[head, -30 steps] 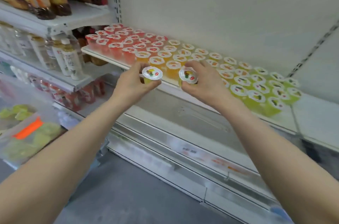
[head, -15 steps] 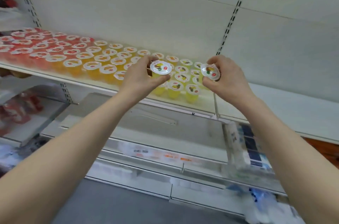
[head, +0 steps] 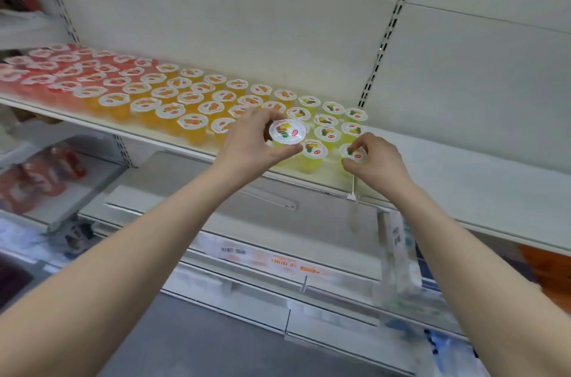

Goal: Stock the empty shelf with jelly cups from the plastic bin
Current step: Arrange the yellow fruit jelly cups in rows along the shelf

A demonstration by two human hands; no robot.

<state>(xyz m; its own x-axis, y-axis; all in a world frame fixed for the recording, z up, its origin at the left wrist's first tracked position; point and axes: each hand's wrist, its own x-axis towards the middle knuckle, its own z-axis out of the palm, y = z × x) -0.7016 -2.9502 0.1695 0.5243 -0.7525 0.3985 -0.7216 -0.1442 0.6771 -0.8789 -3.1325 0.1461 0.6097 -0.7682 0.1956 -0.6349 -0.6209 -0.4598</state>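
Note:
My left hand (head: 251,145) grips a yellow jelly cup (head: 286,132) with a white lid just above the front of the white shelf (head: 160,137). My right hand (head: 375,159) pinches a second yellow jelly cup (head: 353,154) at the shelf's front right corner, low at the shelf surface. Rows of several red cups (head: 61,74), orange cups (head: 173,98) and yellow cups (head: 327,120) fill the shelf from left to right. The plastic bin is out of view.
To the right of the slotted upright (head: 383,46) a bare white shelf section (head: 479,179) continues. Below lie lower shelves with price labels (head: 293,264). Red packets (head: 40,172) sit on a lower left shelf. Grey floor (head: 191,342) lies underneath.
Both hands carried their cups to the right end of the rows. My right hand has dropped its cup to the shelf's front right corner; my left still holds its cup above the front row.

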